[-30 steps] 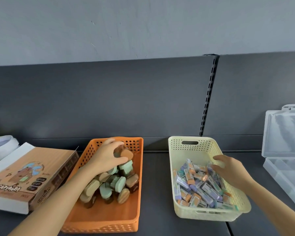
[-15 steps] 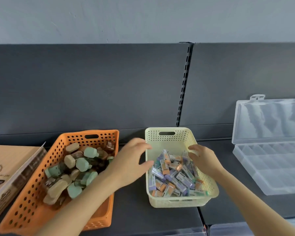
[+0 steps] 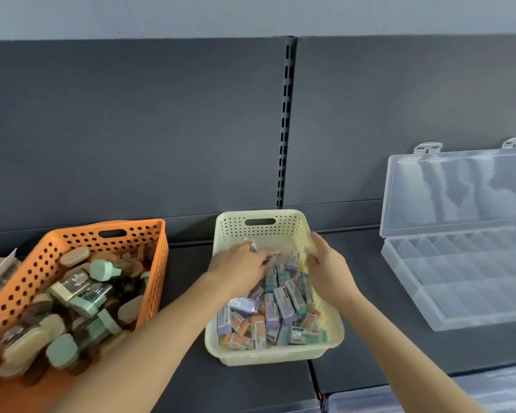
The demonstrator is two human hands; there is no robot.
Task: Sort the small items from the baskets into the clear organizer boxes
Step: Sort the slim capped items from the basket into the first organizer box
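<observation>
The left hand (image 3: 239, 263) and right hand (image 3: 328, 269) are apart, both in the cream basket (image 3: 259, 357) on the small wrapped erasers (image 3: 283, 305). Their grip is too blurred to tell. The clear organizer box (image 3: 459, 287) stands open at the right.

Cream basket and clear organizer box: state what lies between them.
Head view: only bare dark shelf lies between the cream basket and the clear organizer box; the right forearm crosses above it.

head-worn view, looking down, close
</observation>
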